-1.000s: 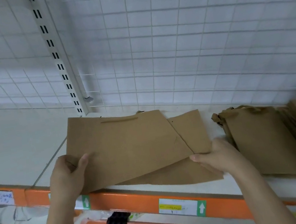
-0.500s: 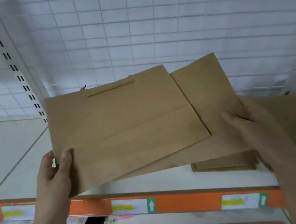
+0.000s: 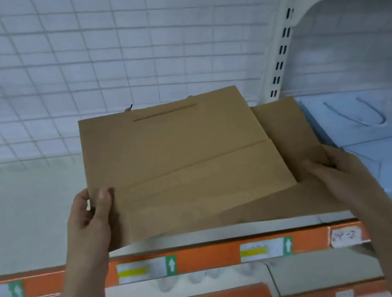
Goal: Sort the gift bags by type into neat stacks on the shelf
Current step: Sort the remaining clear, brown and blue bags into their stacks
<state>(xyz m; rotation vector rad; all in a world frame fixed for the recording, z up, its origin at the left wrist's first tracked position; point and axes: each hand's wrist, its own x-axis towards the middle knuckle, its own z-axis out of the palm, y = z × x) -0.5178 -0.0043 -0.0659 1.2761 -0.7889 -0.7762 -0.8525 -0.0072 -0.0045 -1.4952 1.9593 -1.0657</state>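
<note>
- Since a moment ago, both kraft bags have swung right, toward the blue bags [image 3: 377, 135].
- Left hand [image 3: 87, 224] pinches the upper kraft bag [image 3: 179, 161]; right hand [image 3: 335, 172] clamps the lower kraft bag [image 3: 285, 121], above the shelf [image 3: 20, 214] front edge.
- Carrying step, likely; next, square them and lay them on a matching stack.

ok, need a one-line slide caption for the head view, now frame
Left hand and right hand hold two flat brown paper bags above the shelf, beside light blue bags.
</note>
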